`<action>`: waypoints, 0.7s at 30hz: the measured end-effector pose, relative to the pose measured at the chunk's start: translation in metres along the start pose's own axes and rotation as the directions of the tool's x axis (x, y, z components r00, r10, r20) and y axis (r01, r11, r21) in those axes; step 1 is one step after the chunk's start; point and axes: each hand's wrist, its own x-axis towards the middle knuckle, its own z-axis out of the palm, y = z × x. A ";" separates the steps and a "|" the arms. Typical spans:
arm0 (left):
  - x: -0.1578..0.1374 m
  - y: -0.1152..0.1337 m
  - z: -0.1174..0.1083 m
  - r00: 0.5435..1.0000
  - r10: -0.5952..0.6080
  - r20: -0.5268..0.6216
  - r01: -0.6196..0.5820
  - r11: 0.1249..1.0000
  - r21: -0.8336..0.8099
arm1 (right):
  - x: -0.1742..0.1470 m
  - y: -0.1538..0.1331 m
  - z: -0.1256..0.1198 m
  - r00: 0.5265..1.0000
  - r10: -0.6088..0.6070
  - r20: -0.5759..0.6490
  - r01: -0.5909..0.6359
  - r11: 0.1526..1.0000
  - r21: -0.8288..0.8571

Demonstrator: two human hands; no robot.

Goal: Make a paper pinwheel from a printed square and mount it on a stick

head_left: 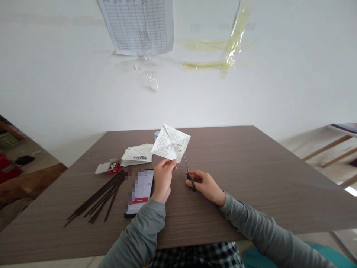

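Pinching printed paper (171, 142) in the left hand (163, 176), gripping black-handled scissors (190, 179) in the right hand (208, 187), over the desk (256, 178), right of a phone (145, 186).

On the phone screen (142, 190), slightly blurred digits apparently read "34".

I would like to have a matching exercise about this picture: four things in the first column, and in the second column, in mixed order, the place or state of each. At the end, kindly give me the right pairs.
Column 1
1. scissors
2. printed paper square
3. smartphone
4. thin sticks

Column 2
A. lying face up on the table
B. held in the right hand
C. dark brown, spread out like a fan
D. held up in the left hand

Right pairs: 1-B, 2-D, 3-A, 4-C
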 end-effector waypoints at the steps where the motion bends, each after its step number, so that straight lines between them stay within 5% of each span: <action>1: 0.000 0.000 0.000 1.000 0.005 0.003 -0.005 1.000 0.002 | -0.001 -0.002 0.001 1.000 -0.001 0.003 0.001 1.000 -0.007; 21: -0.004 -0.003 0.000 0.995 0.039 0.096 -0.041 0.999 0.025 | -0.005 -0.017 0.010 1.000 0.013 0.010 -0.014 0.996 0.091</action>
